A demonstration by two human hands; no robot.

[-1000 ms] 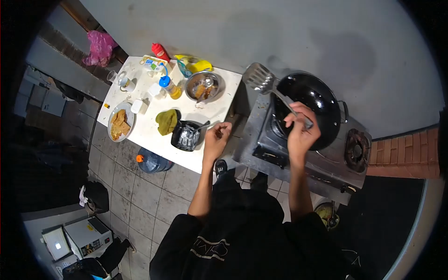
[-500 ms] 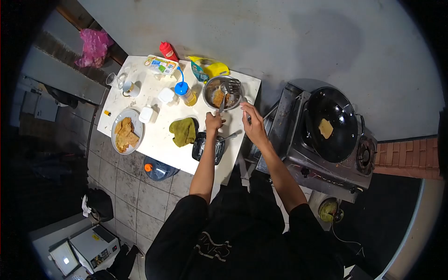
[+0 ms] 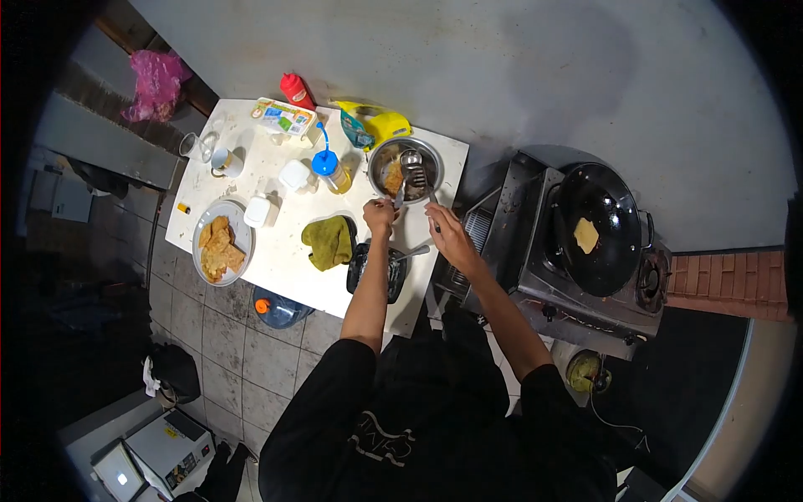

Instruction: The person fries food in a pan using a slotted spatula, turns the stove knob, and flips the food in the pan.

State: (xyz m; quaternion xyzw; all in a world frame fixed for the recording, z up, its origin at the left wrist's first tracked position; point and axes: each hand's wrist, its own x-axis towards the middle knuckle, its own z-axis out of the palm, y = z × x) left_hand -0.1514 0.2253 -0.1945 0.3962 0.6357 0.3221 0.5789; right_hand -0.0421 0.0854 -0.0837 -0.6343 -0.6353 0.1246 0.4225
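Observation:
My left hand (image 3: pixel 379 216) is closed around the handle of a metal spoon (image 3: pixel 410 159), whose round head is inside the steel bowl (image 3: pixel 440 163). In my right hand (image 3: pixel 450 238) is the handle of a slotted spatula (image 3: pixel 416 177), its head also over the bowl, close against the spoon. Brownish-yellow food (image 3: pixel 392 177) lies in the bowl's left side. To the right, a flat golden piece of food (image 3: pixel 586 236) rests in the black wok (image 3: pixel 604 197) on the gas stove (image 3: pixel 527 284).
On the white table (image 3: pixel 288 272) are a plate (image 3: pixel 201 266) of fried pieces, a green cloth (image 3: pixel 327 243), a black container (image 3: pixel 360 272), an oil bottle (image 3: pixel 339 177), white jars and a red bottle (image 3: pixel 297 89). A blue water jug (image 3: pixel 280 311) lies on the floor.
Both utensil heads have shifted inside the bowl; the spatula has come down from the bowl's upper right, and the spoon's round head now shows beside it. My right hand has dropped slightly.

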